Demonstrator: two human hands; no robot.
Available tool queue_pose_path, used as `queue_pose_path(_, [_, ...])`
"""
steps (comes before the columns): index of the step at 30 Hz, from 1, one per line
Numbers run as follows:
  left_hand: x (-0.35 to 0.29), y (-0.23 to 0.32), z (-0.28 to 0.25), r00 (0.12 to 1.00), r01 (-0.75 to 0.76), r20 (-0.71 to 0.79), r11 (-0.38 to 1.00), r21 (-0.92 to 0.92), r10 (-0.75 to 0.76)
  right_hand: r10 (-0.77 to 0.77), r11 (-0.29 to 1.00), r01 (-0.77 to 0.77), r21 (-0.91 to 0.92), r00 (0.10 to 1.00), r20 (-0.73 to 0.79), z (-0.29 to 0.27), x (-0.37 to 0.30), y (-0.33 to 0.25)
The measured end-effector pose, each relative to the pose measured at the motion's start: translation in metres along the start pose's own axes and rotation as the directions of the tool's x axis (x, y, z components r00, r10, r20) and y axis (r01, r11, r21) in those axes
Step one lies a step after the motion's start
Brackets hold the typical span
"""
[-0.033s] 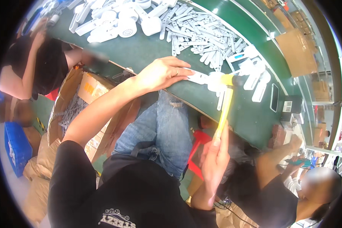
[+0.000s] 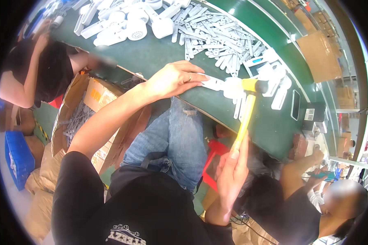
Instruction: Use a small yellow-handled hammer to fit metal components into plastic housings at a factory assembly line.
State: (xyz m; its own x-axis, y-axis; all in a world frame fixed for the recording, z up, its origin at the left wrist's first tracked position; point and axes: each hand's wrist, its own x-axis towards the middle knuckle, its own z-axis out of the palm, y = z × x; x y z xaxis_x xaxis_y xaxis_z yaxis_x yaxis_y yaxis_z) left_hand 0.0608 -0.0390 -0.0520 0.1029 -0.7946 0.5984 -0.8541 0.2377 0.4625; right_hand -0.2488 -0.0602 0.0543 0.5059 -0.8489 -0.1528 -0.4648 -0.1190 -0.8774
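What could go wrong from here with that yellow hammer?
1. The yellow hammer could glance off and catch the left grip, which holds one end of the white part.
2. The white part might twist under a blow: only that end looks held.
3. A wide swing could knock the white pieces just right of the yellow hammer.

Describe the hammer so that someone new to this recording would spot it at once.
Start at the green tabletop in the picture's upper half. Just below its near edge is the wearer's right hand, gripping the hammer, which slants up over the table. Its bright yellow handle and yellow-and-dark head set it apart from the white parts nearby.
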Motion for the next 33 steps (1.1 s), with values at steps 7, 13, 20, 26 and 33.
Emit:
queue_pose_path(7, [0.002, 0.004, 0.001, 1.0, 0.005, 0.002, 0.999, -0.034, -0.005, -0.043, 0.945, 0.067, -0.32, 0.996, 0.083, 0.018, 0.017, 0.015])
queue_pose_path(13, [0.004, 0.001, 0.001, 1.0, 0.022, 0.0, 0.998, -0.058, -0.022, 0.039, 0.919, -0.008, -0.395, 0.997, 0.07, 0.025, 0.023, 0.013])
queue_pose_path(20, [0.008, 0.01, 0.006, 0.944, 0.324, 0.047, 0.892, -0.314, -0.326, -0.01, 0.898, 0.096, -0.429, 0.98, 0.198, 0.031, 0.024, -0.003])
queue_pose_path(26, [0.002, 0.007, -0.013, 0.928, 0.372, 0.08, 0.894, -0.248, -0.364, -0.007, 0.924, 0.088, -0.373, 0.977, 0.213, 0.039, 0.03, 0.003])
queue_pose_path(33, [-0.048, 0.036, -0.054, 0.948, 0.155, -0.256, 0.978, -0.14, -0.187, -0.215, 0.95, 0.218, 0.225, 0.976, -0.038, 0.0, 0.035, 0.048])
